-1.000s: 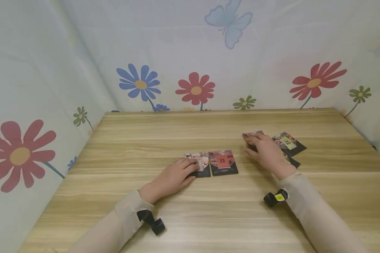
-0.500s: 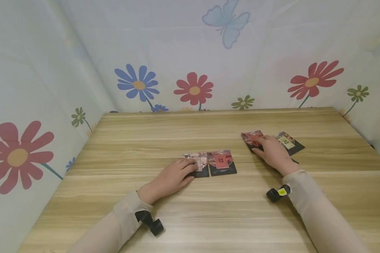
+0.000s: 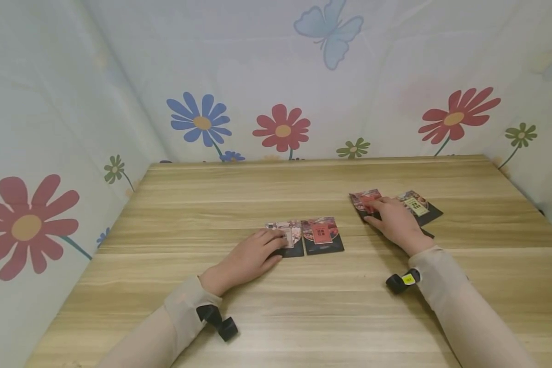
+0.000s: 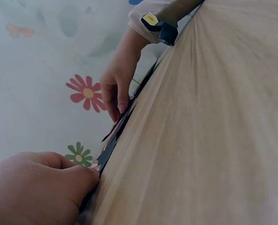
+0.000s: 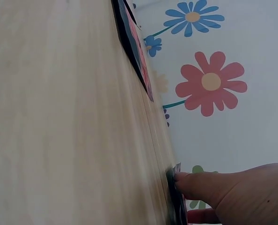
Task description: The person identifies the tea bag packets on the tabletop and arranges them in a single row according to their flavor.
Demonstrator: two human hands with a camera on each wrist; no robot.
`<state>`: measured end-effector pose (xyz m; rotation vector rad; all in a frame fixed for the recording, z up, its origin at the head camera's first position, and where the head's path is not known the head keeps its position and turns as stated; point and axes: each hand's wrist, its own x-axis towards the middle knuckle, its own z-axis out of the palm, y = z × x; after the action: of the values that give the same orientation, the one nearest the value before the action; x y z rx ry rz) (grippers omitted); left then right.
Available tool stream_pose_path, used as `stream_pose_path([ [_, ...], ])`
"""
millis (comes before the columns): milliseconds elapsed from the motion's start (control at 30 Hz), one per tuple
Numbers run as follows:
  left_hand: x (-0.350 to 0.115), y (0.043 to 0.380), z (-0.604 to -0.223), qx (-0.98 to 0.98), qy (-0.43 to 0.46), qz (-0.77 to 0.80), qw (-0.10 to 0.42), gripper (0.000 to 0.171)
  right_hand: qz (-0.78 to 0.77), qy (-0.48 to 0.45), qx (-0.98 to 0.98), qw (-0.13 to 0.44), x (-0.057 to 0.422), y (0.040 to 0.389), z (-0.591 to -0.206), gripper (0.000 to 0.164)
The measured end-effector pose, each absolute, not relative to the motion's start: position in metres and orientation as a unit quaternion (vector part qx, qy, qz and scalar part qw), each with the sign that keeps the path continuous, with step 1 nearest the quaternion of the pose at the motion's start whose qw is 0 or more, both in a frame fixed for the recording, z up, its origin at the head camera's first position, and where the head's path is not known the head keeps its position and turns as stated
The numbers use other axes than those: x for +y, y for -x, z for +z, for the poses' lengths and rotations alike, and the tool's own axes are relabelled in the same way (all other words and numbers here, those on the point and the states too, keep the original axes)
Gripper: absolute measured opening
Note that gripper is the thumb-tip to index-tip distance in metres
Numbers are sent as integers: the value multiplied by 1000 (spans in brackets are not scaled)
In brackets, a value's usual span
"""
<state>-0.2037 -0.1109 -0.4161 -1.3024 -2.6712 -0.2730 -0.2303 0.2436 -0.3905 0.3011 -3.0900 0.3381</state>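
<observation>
My left hand [image 3: 248, 260] rests with relaxed fingers on a flat packet [image 3: 296, 245] with a pale pink print and black lower part. Beside it, edge to edge, lies a red-labelled packet [image 3: 322, 240]. Farther right, my right hand [image 3: 397, 222] pinches another red-labelled packet [image 3: 363, 197], which looks slightly tilted. In the right wrist view the thumb [image 5: 195, 185] presses on that packet's edge; most of the other fingers are hidden. A yellow-labelled packet [image 3: 420, 208] lies behind the right hand, and a black corner of one more packet [image 3: 428, 233] shows under the wrist side.
The packets lie on a wood-grain table [image 3: 303, 317]. White cloth walls [image 3: 239, 61] printed with flowers and a butterfly stand behind the table and at its sides. Each wrist wears a black camera, the left wrist camera [image 3: 221, 324] being close to the tabletop.
My right hand has shifted slightly right and uncovered the red label of its packet, which has turned a little. It now covers more of the packets on the right. The left hand stays in place.
</observation>
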Motion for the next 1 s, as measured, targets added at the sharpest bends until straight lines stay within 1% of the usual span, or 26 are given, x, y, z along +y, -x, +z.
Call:
stream_pose_path([
  [333, -112, 205, -416, -893, 435, -87, 75, 34, 108, -117, -987, 24, 239, 230, -391, 44],
  [833, -110, 204, -417, -892, 434, -88, 85, 34, 104, -127, -986, 18, 230, 227, -390, 45],
  [1000, -110, 204, -417, -892, 436, -87, 88, 34, 79, -141, -986, 32, 226, 225, -389, 42],
])
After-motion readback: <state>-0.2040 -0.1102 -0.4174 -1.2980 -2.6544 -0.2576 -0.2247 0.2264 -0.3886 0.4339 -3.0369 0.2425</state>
